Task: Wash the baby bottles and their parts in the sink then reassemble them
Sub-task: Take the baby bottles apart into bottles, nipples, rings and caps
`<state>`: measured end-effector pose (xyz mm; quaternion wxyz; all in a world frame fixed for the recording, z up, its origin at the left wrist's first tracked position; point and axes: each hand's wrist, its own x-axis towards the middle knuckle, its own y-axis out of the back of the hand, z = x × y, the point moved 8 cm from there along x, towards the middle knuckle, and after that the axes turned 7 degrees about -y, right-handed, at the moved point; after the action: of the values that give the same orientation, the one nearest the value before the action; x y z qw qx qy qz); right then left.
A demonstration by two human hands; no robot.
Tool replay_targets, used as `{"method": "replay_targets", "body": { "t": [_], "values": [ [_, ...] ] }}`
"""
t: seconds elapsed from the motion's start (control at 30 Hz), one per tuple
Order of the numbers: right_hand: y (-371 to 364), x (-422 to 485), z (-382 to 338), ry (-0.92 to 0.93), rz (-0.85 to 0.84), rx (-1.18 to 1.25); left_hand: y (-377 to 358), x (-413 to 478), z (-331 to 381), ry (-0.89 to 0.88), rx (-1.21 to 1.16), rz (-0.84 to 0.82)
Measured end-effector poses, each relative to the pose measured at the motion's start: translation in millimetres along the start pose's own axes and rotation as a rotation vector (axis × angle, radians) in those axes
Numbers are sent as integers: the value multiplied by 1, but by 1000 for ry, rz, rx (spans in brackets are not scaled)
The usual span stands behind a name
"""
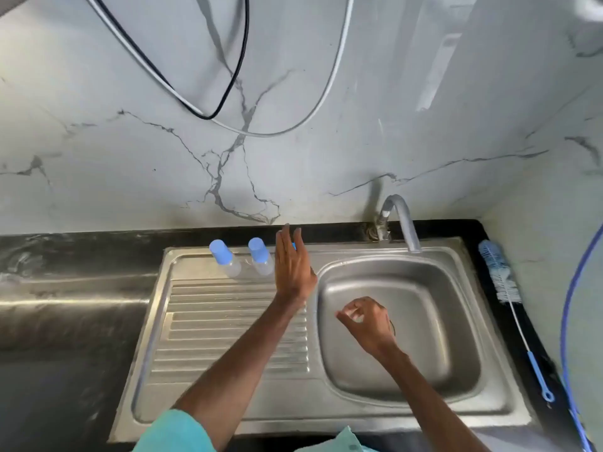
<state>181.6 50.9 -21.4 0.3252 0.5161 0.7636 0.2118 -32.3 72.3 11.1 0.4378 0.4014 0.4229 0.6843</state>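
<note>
Two clear baby bottles with blue caps, one bottle (225, 260) to the left of the other bottle (261, 256), stand upright at the back of the steel drainboard (208, 321). A sliver of blue from a third bottle (294, 245) shows behind my left hand (293, 267). That hand is stretched out with straight fingers right in front of the third bottle and hides most of it. My right hand (365, 319) hovers over the sink basin (424, 321), fingers loosely curled, and I see nothing plainly held in it.
The faucet (403, 223) arches over the basin's back edge. A blue-and-white bottle brush (502, 278) lies on the black counter to the right of the sink, beside a blue hose (569, 321). Cables hang against the marble wall above.
</note>
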Motion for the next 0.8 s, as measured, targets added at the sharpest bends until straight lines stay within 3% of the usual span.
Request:
{"method": "replay_targets", "body": {
  "t": [0.13, 0.3, 0.47, 0.57, 0.7, 0.8],
  "values": [
    [-8, 21, -1, -64, -44, 14, -35, 7, -24, 90, 9, -224],
    [-12, 31, -6, -85, -67, 23, -51, 3, -39, 36, -58, -129],
    [-8, 30, -14, 53, -135, 32, -35, -19, -12, -36, -588, -191],
    [8, 24, -10, 46, -207, 13, -10, -38, 18, 51, -873, -276],
    [29, -9, -21, -11, -478, 463, 16, -56, 56, 177, -1119, -326],
    [42, -39, -28, -40, -594, 786, 16, -74, 92, 208, -1384, -537]
  ]
}}
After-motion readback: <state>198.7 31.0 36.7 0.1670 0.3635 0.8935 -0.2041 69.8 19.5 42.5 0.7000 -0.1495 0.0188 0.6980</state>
